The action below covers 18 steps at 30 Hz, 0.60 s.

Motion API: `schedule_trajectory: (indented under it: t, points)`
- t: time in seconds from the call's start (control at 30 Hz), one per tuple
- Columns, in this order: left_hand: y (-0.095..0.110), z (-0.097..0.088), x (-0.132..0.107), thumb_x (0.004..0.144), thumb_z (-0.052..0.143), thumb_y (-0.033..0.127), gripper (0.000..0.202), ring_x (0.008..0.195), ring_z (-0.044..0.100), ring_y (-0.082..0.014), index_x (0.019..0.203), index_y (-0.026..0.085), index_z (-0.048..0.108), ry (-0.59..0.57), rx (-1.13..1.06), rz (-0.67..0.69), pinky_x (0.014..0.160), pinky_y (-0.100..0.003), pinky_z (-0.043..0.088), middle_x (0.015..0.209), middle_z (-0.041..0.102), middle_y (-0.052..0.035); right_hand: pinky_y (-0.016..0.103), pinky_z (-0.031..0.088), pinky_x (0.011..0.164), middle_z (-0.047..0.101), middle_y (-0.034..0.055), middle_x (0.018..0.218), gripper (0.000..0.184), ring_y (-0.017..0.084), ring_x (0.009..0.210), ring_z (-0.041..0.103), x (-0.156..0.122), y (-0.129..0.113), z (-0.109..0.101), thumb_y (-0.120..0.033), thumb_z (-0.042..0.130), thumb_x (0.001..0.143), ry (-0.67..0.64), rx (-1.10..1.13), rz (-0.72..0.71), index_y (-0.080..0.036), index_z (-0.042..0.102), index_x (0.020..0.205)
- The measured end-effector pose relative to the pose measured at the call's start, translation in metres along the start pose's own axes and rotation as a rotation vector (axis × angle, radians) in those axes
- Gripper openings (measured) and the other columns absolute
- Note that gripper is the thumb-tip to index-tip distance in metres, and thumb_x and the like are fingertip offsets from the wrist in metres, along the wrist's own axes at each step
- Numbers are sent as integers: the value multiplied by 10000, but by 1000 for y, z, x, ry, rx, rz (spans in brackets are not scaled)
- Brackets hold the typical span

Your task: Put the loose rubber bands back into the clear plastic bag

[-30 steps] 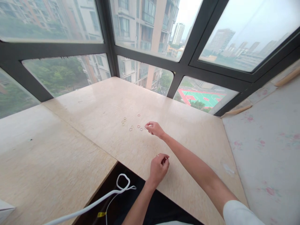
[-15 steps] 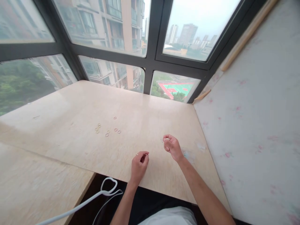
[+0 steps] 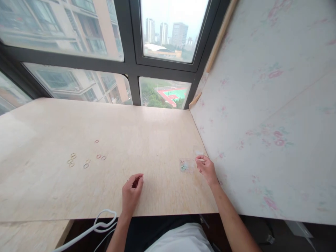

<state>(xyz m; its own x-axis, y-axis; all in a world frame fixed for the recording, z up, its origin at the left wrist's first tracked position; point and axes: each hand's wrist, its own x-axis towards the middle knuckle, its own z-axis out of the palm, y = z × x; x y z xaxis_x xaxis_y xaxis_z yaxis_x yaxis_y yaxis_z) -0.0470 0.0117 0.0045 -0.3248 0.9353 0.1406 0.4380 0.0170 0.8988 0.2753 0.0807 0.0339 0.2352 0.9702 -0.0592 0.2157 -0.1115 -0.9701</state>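
Note:
My left hand (image 3: 132, 191) rests near the table's front edge, thumb and fingertips pressed together; whatever they hold, if anything, is too small to make out. Farther right, my right hand (image 3: 207, 169) is closed in a pinch, just beside a small clear plastic box (image 3: 191, 168). Any item between its fingertips cannot be made out. Inside the box lie tiny coloured pieces (image 3: 183, 167), greenish and pinkish. Several small thin rings lie at the left, among them a reddish ring (image 3: 98, 154), a yellowish ring (image 3: 70, 159) and a dark ring (image 3: 86, 164).
A pale, marble-patterned table (image 3: 147, 136) spreads before me, bordered by a dark window frame (image 3: 105, 62) at the back. A flowered wall (image 3: 252, 115) bounds the right side. A clear flat piece (image 3: 198, 150) lies by the wall. A white cable (image 3: 86, 229) loops at the front left.
My right hand has moved right, past the clear box, which now shows uncovered. The view has turned right, so the rings sit farther left. My left hand keeps its pinch.

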Motion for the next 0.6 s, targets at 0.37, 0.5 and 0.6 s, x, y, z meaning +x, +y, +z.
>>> schedule_trajectory:
  t: [0.37,0.5,0.6]
  points:
    - [-3,2,0,794,570,408,262,686,641,-194,863,179,677,7,23,-15,635,-296,506,795,700,-59,202,235,395,372,-95,472,337,95,409,313,-23,8,2,-416,559,808,83,-51,-29,-168,579,1035]
    - [1,1,-2,789,590,393,253,738,656,-203,875,172,678,26,-82,-62,671,-301,522,828,706,-69,209,245,392,386,-81,494,336,103,423,325,-49,15,5,-439,553,824,90,-43,-18,-165,580,1018]
    - [4,-2,-3,780,606,387,247,751,658,-196,866,168,681,94,-201,-106,663,-287,531,825,704,-66,221,277,412,383,-73,507,341,114,443,342,-64,23,9,-450,554,829,55,-125,-60,-163,596,1007]
